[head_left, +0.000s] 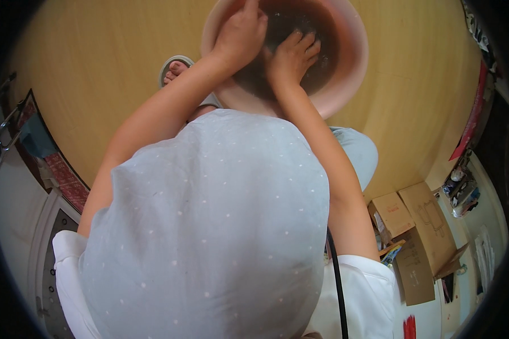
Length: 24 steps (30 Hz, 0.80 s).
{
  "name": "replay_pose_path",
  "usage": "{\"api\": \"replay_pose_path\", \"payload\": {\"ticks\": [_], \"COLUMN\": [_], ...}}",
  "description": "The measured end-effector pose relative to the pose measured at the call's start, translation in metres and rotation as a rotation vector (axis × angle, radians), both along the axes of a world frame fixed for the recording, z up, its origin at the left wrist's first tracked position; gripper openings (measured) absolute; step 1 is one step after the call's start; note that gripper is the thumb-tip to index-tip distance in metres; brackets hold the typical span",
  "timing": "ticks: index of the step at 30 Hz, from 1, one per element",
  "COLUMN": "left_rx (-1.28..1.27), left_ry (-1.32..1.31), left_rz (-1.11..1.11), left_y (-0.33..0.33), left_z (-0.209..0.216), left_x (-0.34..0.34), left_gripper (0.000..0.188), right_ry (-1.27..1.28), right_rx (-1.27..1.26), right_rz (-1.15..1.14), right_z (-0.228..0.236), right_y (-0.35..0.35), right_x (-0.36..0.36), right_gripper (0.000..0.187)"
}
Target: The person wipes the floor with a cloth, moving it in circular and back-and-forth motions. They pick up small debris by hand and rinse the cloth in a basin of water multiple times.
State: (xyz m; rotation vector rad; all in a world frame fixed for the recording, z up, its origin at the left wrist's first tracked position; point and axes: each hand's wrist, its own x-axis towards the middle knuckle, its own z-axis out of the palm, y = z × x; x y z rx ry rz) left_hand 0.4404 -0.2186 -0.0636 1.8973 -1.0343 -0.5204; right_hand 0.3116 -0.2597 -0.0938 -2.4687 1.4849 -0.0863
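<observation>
A pale pink basin [353, 62] stands on the floor in front of me, cut off by the upper edge of the head view. Inside it is dark, wet-looking content [291, 17], perhaps murky water or dark cloth; I cannot make out which. My left hand [242, 35] is over the left part of the basin, its fingers curled; whatever they hold, if anything, is hidden. To its right, my right hand [291, 58] reaches into the basin with fingers apart, resting on or in the dark content.
Light wood-coloured floor [107, 51] surrounds the basin. My sandalled foot [176, 70] is close by its left side. Grey dotted cloth [220, 214] fills the lower middle. Open cardboard boxes [421, 237] stand at the lower right, and a black cable [338, 282] hangs by my right arm.
</observation>
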Motion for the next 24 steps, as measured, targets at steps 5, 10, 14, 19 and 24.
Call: {"api": "replay_pose_path", "payload": {"ticks": [5, 10, 14, 19, 24], "left_rx": [-0.023, -0.002, -0.055, 0.029, 0.021], "left_ry": [-0.002, 0.007, 0.001, 0.050, 0.022], "left_rz": [0.021, 0.038, 0.023, 0.021, 0.014], "left_y": [-0.003, -0.002, 0.002, -0.004, -0.001], "left_z": [-0.001, -0.003, -0.007, 0.000, -0.002], "left_x": [-0.002, -0.003, -0.002, -0.004, -0.002], "left_gripper": [0.042, 0.042, 0.041, 0.040, 0.040], "right_ry": [-0.110, -0.619, -1.180, -1.369, -0.806], "right_rx": [-0.233, 0.087, 0.729, 0.884, 0.471], "right_rz": [0.064, -0.100, -0.465, -0.572, -0.230], "right_z": [-0.019, -0.013, 0.019, 0.022, 0.031], "right_y": [-0.028, -0.044, -0.037, -0.033, -0.028], "right_x": [0.008, 0.007, -0.017, -0.051, -0.053], "right_gripper": [0.035, 0.017, 0.018, 0.015, 0.036]}}
